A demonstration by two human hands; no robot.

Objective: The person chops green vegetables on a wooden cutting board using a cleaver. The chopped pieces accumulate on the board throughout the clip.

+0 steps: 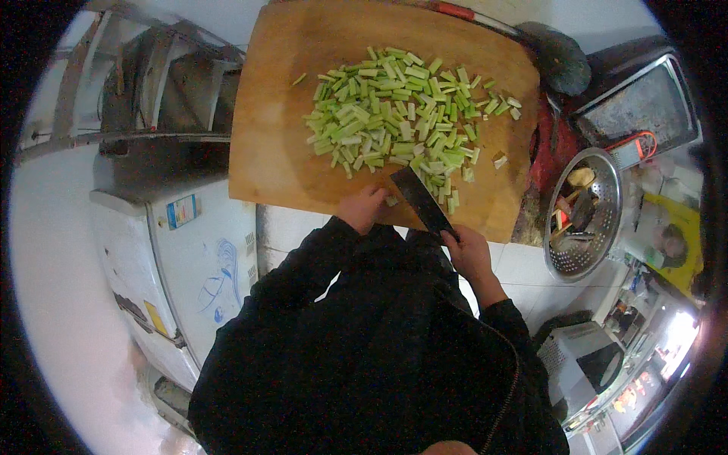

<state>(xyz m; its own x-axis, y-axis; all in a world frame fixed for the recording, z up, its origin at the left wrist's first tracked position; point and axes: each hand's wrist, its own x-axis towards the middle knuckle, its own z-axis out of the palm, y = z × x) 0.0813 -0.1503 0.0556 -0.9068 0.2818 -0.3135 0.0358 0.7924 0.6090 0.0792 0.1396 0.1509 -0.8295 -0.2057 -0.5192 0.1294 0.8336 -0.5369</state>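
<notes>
Chopped pale-green stalk pieces, likely celery (392, 108), lie in a broad pile on a wooden cutting board (267, 131). My right hand (469, 250) grips the handle of a cleaver (420, 196) at the board's near edge. The dark blade slants up to the left, its far end beside the pile's near side. Left of the blade, my left hand (364, 209) rests at the near edge of the board, close to a small cut piece (392, 201). Its fingers are bent, and whether they hold anything is not plain.
A steel colander (614, 227) with mixed items stands right of the board. Beyond it are a metal tray (642, 108) and a dark green round object, perhaps a squash (557, 57). A red-marked rod (472, 16) lies along the far edge. A white refrigerator (199, 256) stands at left.
</notes>
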